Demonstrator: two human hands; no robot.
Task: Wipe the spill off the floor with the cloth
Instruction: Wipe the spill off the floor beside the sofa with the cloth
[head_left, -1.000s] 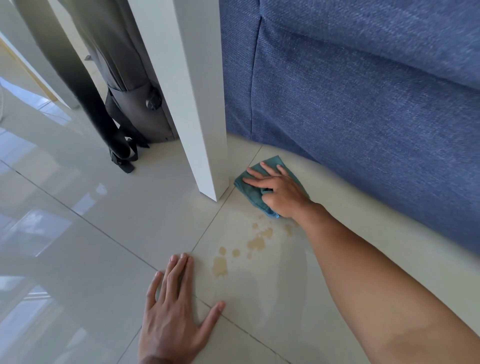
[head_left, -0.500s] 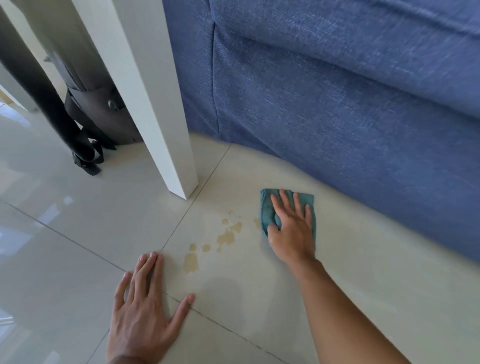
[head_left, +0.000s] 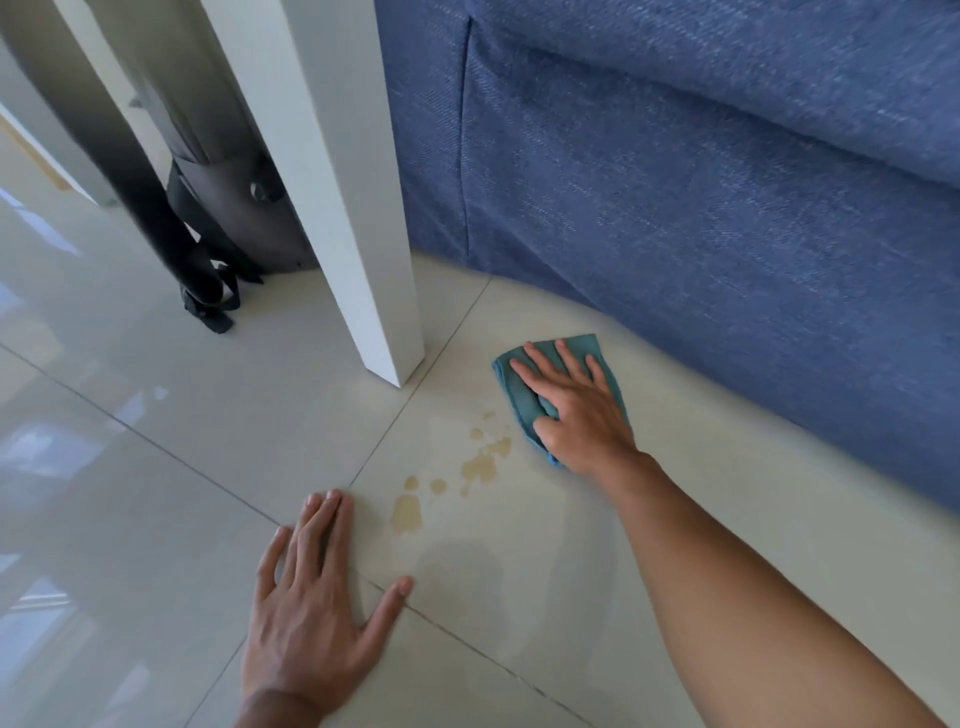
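Note:
A tan spill (head_left: 480, 464) lies as several small blotches on the cream floor tiles (head_left: 519, 571), running from a larger patch at lower left up toward the cloth. The teal cloth (head_left: 511, 387) lies folded flat on the floor just right of the spill's upper end. My right hand (head_left: 576, 410) presses down on the cloth with fingers spread, covering most of it. My left hand (head_left: 317, 618) rests flat on the tiles, palm down, fingers apart, just left of the spill's largest patch and holding nothing.
A white table leg (head_left: 358, 234) stands on the floor just left of the cloth. A blue fabric sofa (head_left: 701, 208) fills the right and back, close behind the cloth. A grey bag with black straps (head_left: 223, 228) sits behind the leg.
My right hand slid the cloth from beside the table leg rightward past the spill's top, then back left a little. My left hand stayed planted on the tiles.

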